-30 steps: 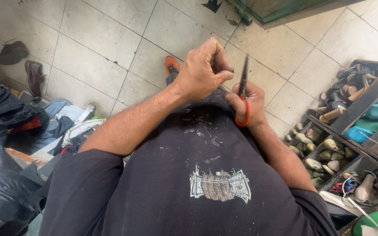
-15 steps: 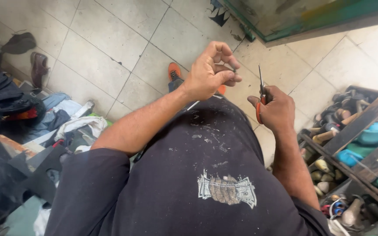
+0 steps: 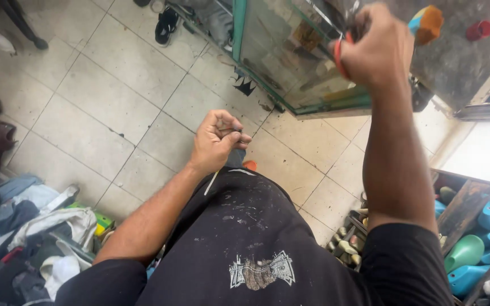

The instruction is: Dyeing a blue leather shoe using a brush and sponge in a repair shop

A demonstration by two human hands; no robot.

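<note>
Above the lap, the right hand (image 3: pixel 378 48) has lifted away, fingers clamped on red scissors (image 3: pixel 338 54); left hand (image 3: pixel 216 141) fingers still pinch a small dark piece (image 3: pixel 235 135), now apart

No signs, no screens in view. One possible package only — small box (image 3: pixel 102 222), green and yellow, at lower left beside pile of clothes, partly hidden under white cloth; shape looks rectangular, lying flat on tiled floor. Print on it too small to tell. One picture print (image 3: pixel 261 271) on black shirt, pale grey and brown, near lower middle — not label in strict sense. Other packaging not visible.
</note>
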